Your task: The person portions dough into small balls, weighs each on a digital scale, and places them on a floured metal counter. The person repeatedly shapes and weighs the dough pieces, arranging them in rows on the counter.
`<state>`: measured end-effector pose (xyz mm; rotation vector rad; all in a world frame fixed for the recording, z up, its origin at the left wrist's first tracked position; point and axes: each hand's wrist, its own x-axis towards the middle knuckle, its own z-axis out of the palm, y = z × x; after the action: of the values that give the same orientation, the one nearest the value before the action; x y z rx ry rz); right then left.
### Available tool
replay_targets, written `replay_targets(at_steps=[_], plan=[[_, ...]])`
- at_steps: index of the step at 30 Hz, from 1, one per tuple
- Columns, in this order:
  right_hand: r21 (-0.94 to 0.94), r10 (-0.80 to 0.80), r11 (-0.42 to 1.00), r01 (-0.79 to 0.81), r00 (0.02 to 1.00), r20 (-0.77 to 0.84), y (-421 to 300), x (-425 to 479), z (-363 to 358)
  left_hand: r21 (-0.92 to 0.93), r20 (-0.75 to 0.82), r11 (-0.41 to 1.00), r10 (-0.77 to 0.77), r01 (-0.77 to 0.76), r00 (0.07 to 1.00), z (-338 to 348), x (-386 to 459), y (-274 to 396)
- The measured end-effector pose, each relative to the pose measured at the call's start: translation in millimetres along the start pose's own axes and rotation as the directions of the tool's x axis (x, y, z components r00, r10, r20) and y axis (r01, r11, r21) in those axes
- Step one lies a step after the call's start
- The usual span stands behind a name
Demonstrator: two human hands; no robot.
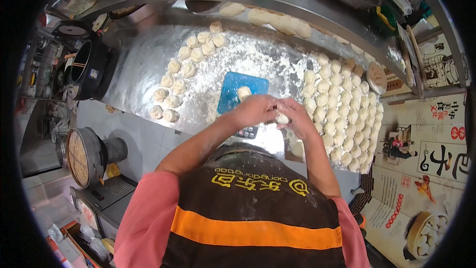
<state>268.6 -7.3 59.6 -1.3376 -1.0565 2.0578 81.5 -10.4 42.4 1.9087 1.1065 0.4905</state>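
My left hand and my right hand meet above the near edge of the steel worktop, with a small pale dough piece between their fingers. Just beyond my left hand, a lump of dough lies on the blue top of a kitchen scale, whose keypad shows partly beneath my forearm. Rows of round dough pieces crowd the worktop at right. Pleated dough pieces stand in a looser group at left. Loose flour covers the middle.
Long dough pieces lie along the worktop's back, under a steel shelf bearing tubs and a bowl. A black pot stands at the left end. Lower left is a round steamer. A printed wall panel borders the right side.
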Motion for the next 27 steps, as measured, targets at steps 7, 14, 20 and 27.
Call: replay_targets(at_steps=[7,14,20,27], plan=[[0.013,0.097,0.995,-0.101,0.976,0.194,1.9,2.6,3.0,-0.053,0.05,0.995,-0.078,0.08,0.996,-12.5,-19.3,27.9],[0.008,-0.012,1.0,0.01,0.962,0.273,11.4,2.9,7.3,0.226,0.026,0.972,0.059,-0.063,0.998,-9.5,-25.3,23.4],[-0.047,-0.007,0.999,0.026,0.936,0.352,6.9,-1.1,12.3,0.08,0.0,0.982,0.171,-0.17,0.985,-2.6,-32.3,10.0],[0.004,0.012,1.0,-0.014,0.926,0.378,15.7,6.3,6.4,-0.391,0.084,0.897,-0.19,0.207,0.978,-3.8,-41.6,6.2]])
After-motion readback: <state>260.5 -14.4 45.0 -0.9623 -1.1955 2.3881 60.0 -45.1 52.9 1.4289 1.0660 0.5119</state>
